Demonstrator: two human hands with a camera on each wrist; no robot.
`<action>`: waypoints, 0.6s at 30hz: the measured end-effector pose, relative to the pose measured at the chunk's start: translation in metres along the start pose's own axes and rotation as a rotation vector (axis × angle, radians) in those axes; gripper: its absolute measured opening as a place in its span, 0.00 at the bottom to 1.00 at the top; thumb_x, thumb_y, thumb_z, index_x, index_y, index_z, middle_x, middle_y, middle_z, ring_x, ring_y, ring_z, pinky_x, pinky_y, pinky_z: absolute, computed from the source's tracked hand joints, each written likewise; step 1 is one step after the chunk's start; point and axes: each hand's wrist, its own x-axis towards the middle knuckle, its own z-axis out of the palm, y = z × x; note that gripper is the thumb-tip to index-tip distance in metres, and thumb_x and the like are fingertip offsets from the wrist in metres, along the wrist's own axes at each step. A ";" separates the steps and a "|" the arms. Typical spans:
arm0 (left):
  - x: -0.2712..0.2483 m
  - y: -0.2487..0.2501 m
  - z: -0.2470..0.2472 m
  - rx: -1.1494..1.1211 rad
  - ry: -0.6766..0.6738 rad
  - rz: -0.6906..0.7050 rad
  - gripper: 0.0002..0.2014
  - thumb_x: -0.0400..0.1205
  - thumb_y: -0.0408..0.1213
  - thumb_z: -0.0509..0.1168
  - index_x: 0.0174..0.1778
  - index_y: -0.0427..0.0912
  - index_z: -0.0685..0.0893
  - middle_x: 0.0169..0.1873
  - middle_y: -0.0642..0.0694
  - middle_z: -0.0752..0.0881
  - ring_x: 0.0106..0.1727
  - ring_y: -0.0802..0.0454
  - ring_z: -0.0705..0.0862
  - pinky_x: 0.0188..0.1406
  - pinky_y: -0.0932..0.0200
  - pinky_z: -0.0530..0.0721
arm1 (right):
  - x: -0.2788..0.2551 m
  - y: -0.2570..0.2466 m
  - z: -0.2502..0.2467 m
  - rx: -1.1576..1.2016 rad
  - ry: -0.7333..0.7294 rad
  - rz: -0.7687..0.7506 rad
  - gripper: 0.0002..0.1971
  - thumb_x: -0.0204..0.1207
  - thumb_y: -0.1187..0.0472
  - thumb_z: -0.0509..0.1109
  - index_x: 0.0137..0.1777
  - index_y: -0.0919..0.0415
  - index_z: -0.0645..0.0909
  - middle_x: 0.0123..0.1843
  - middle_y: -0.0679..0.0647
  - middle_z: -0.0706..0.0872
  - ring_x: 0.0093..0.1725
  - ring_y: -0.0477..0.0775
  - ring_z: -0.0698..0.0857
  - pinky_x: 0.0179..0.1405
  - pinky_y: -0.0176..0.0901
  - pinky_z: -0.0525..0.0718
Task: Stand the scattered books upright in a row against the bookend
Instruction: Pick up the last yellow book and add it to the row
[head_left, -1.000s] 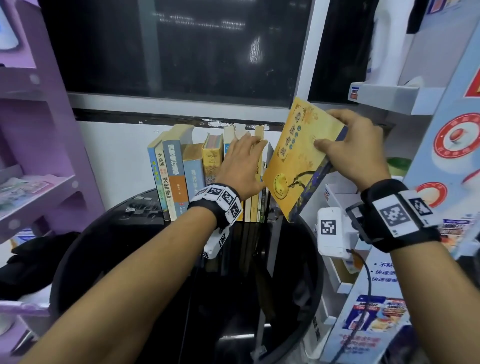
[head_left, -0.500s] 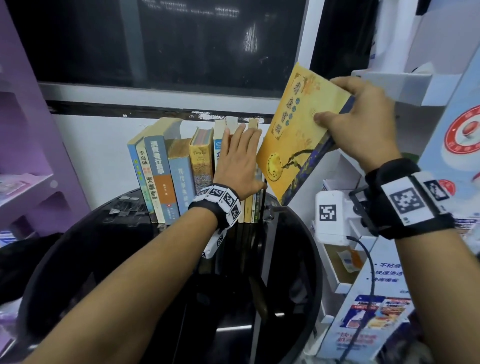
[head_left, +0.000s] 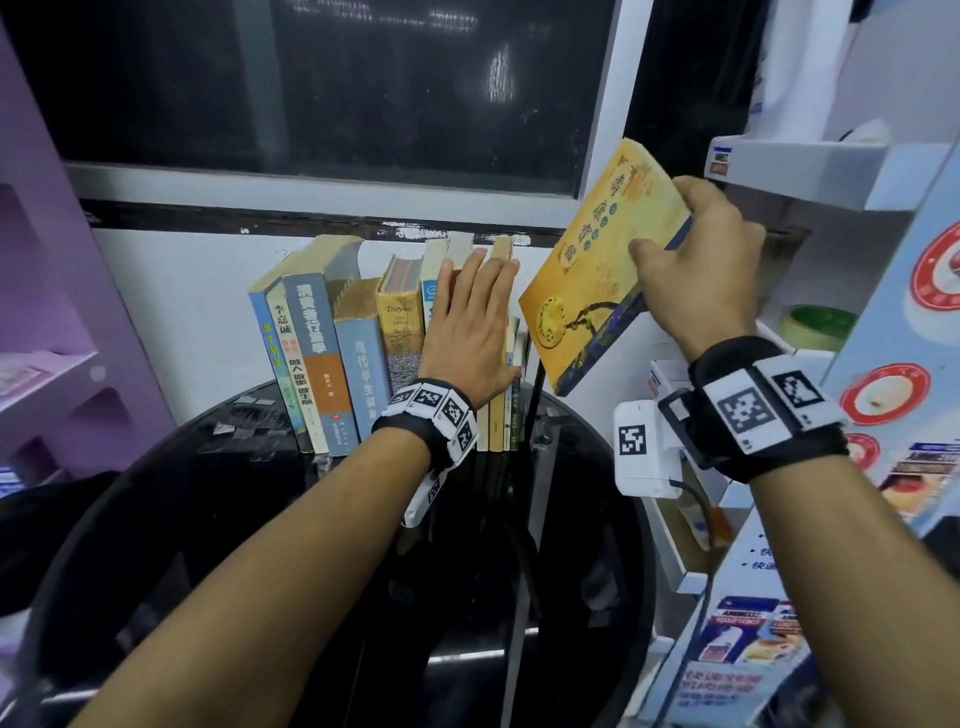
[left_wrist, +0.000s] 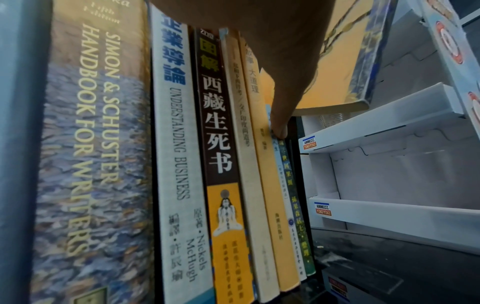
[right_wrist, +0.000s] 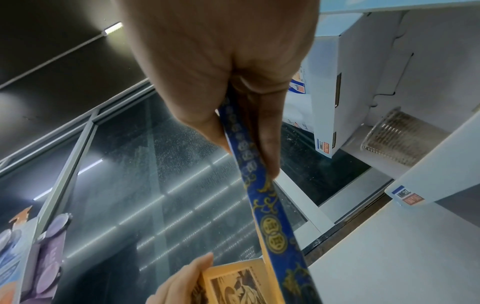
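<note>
Several books stand upright in a row at the back of a round black table. My left hand lies flat with straight fingers against the spines at the row's right end; its thumb touches a thin spine. A yellow book with a blue patterned spine hangs tilted in the air to the right of the row. My right hand grips its upper right edge, thumb on the cover. A thin black upright, maybe the bookend, stands at the row's right end.
White cardboard display shelves stand close on the right, with a green tape roll on one. A purple shelf unit is at the left. A dark window fills the wall behind the books.
My right hand has lifted the yellow book higher and a little to the right. My left hand has slid up the spines and straightened its fingers.
</note>
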 end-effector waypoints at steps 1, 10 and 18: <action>-0.001 -0.001 -0.001 0.004 -0.003 0.003 0.57 0.61 0.60 0.75 0.81 0.37 0.59 0.76 0.40 0.67 0.82 0.39 0.58 0.82 0.37 0.48 | 0.000 0.001 0.003 0.004 0.012 0.005 0.16 0.77 0.64 0.67 0.64 0.54 0.79 0.58 0.56 0.86 0.64 0.62 0.76 0.65 0.52 0.79; -0.003 -0.005 -0.001 0.021 0.002 -0.005 0.58 0.61 0.64 0.74 0.81 0.38 0.57 0.76 0.41 0.66 0.81 0.40 0.58 0.83 0.40 0.46 | -0.004 -0.007 0.035 -0.026 0.076 -0.001 0.25 0.80 0.62 0.65 0.77 0.56 0.69 0.62 0.60 0.84 0.61 0.60 0.81 0.63 0.51 0.82; -0.004 -0.006 0.000 0.011 0.026 0.013 0.53 0.64 0.60 0.72 0.81 0.38 0.57 0.75 0.41 0.68 0.80 0.40 0.61 0.82 0.41 0.45 | -0.023 -0.019 0.058 -0.175 -0.012 -0.085 0.31 0.83 0.64 0.60 0.84 0.59 0.56 0.55 0.67 0.85 0.54 0.67 0.84 0.55 0.56 0.81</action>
